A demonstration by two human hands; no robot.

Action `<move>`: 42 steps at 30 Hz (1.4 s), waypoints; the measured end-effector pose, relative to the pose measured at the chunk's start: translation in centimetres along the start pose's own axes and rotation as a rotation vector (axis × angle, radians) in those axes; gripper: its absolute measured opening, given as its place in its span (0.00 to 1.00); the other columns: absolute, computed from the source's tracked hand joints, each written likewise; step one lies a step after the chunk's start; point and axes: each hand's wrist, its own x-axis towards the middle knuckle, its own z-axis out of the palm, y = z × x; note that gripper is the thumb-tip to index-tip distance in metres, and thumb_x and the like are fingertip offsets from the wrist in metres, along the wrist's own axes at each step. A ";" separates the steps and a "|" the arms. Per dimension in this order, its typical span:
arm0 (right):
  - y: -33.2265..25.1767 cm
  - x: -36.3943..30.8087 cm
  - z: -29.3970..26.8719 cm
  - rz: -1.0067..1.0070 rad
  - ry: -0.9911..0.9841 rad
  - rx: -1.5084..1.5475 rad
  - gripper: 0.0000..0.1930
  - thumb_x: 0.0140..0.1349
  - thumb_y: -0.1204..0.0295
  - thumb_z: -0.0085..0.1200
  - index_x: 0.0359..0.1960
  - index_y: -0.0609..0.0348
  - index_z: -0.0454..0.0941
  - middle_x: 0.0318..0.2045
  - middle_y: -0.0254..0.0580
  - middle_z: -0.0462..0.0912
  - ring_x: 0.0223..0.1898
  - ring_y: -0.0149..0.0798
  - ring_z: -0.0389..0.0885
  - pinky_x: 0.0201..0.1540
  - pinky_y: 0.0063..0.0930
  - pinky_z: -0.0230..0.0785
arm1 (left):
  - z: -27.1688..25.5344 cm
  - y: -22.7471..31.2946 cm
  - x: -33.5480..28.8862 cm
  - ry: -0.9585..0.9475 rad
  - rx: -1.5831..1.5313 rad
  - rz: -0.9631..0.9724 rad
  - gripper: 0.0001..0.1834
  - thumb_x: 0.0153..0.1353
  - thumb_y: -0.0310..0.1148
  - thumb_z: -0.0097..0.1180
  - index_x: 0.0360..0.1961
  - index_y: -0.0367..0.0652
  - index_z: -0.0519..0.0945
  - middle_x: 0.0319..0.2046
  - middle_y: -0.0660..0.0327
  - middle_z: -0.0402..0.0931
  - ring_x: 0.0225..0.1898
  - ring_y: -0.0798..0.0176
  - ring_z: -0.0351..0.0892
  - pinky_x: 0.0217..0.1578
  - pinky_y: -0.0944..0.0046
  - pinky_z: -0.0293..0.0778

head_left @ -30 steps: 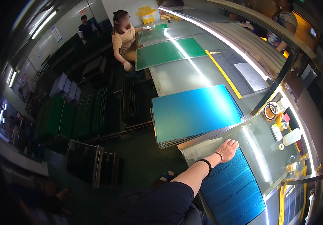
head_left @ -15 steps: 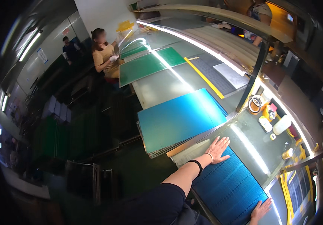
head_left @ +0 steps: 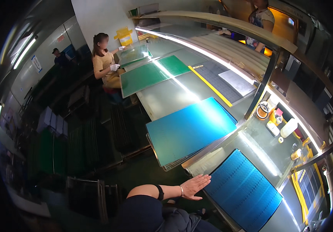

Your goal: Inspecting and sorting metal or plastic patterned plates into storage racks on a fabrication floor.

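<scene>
The person's left hand [head_left: 194, 186] hovered flat, fingers spread and holding nothing, just beside the near-left corner of a blue perforated panel [head_left: 243, 189] on the bench [head_left: 263, 150]; the right hand was out of sight.

A long glass-topped counter [head_left: 166, 96] runs away from the fingers toward a white rear wall [head_left: 97, 17]. A bright light strip [head_left: 197, 48] reflects along its surface. Left of the fingers: dark green floor [head_left: 143, 166], loaded racks [head_left: 93, 139], wall-mounted tube lamps [head_left: 23, 48].
</scene>
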 end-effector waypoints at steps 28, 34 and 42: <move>-5.4 -2.5 -8.6 0.564 0.672 0.506 0.20 0.64 0.71 0.45 0.54 0.68 0.62 0.54 0.52 0.63 0.58 0.50 0.61 0.60 0.42 0.53 | -15.2 6.3 19.4 0.945 -0.826 0.018 0.11 0.53 0.28 0.61 0.33 0.35 0.74 0.27 0.56 0.74 0.28 0.67 0.71 0.29 0.68 0.68; -17.7 3.3 -9.5 -0.181 -0.022 0.723 0.22 0.60 0.65 0.49 0.57 0.50 0.66 0.62 0.55 0.54 0.64 0.57 0.50 0.64 0.54 0.38 | -2.0 -7.4 19.5 0.580 -0.618 -0.479 0.30 0.52 0.41 0.61 0.51 0.33 0.67 0.50 0.43 0.66 0.48 0.48 0.72 0.47 0.57 0.69; -21.5 7.8 -5.5 -0.263 -0.172 0.410 0.24 0.61 0.53 0.44 0.60 0.33 0.63 0.67 0.50 0.42 0.67 0.61 0.35 0.62 0.63 0.23 | -6.7 -11.3 -9.6 -0.041 0.340 -0.444 0.52 0.47 0.65 0.50 0.66 0.42 0.49 0.67 0.50 0.40 0.68 0.48 0.35 0.64 0.44 0.35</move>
